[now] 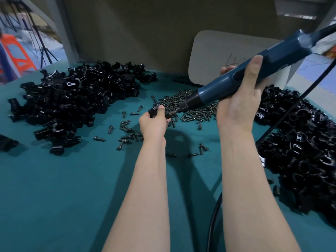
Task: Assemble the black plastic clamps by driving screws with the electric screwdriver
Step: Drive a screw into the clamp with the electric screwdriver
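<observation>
Both hands are gripping over the worktop: left hand pinching a black clamp, right hand clasping the electric screwdriver.

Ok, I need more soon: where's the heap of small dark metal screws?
Head view, mid-table: the screw heap lies on the teal cloth just beyond the left hand, below the blue electric screwdriver.

Table cover: plain teal, no pattern. On the cover, clamps glossy black and screws dark grey-black; above it, electric screwdriver dark blue with black nose, its cable black. Behind the cover, card off-white and stool orange.
</observation>
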